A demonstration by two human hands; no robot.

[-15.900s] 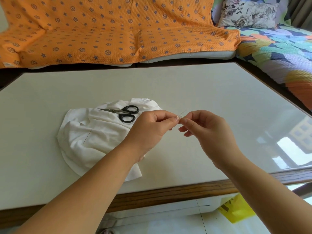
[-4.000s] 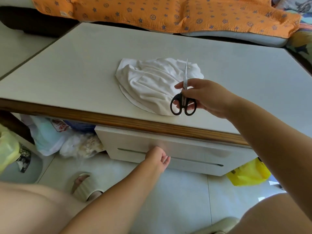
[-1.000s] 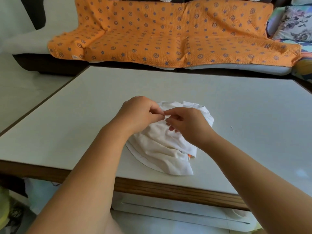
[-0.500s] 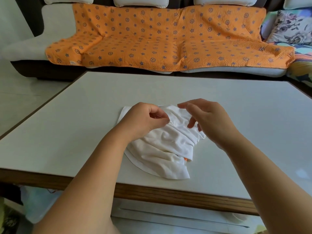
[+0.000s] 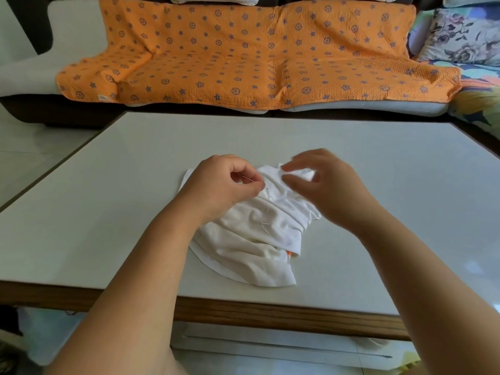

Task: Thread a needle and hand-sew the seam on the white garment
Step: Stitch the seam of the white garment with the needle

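The white garment (image 5: 251, 239) lies crumpled on the table near its front edge. My left hand (image 5: 219, 185) is over the garment's left part and pinches a thin needle (image 5: 253, 180) between thumb and forefinger. A fine white thread (image 5: 266, 223) trails from the needle down across the cloth. My right hand (image 5: 324, 182) is over the garment's far right part, blurred, with thumb and forefinger around a raised fold of cloth (image 5: 297, 173). Whether they grip that fold I cannot tell.
The table (image 5: 108, 212) has a pale top and a wooden front edge (image 5: 270, 315), with a drawer below. A sofa under an orange patterned cover (image 5: 243, 55) stands behind the table. A floral cushion (image 5: 465, 36) sits at the far right.
The scissors left the table four seconds ago. In the last second my hands parted, the left keeping the needle, and my right hand has now come back down to the cloth's far edge.
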